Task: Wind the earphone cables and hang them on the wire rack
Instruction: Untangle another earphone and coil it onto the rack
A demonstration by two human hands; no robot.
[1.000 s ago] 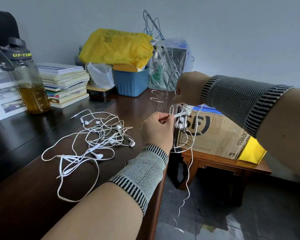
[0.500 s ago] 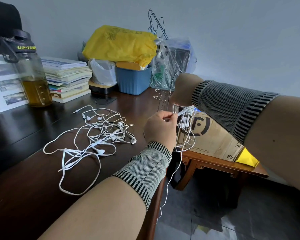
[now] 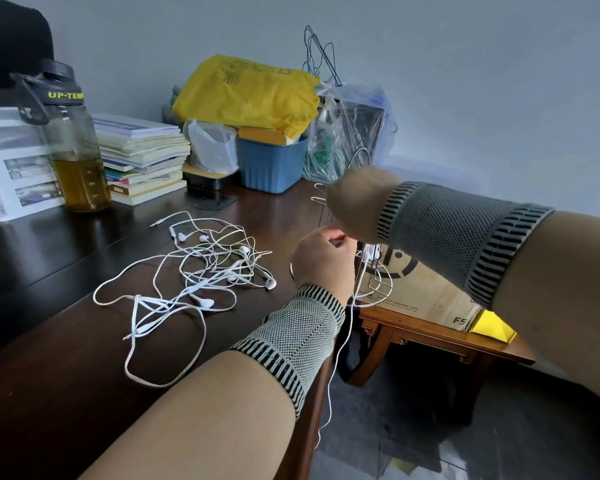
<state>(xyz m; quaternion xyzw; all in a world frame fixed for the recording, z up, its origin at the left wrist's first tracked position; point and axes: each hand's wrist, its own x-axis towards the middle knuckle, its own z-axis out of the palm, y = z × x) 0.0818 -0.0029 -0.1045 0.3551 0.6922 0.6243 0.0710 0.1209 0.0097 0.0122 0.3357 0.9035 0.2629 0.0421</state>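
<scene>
nearby, right hand (image 3: 355, 199) hides wire rack (image 3: 378, 282).

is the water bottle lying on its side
No, the water bottle stands upright on the dark desk, its cap at the top, beside the stack of books.

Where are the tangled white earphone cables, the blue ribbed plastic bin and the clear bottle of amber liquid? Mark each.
tangled white earphone cables (image 3: 201, 271), head view, middle of the tangle
blue ribbed plastic bin (image 3: 271, 164), head view, front wall
clear bottle of amber liquid (image 3: 78, 168), head view, lower body
</scene>
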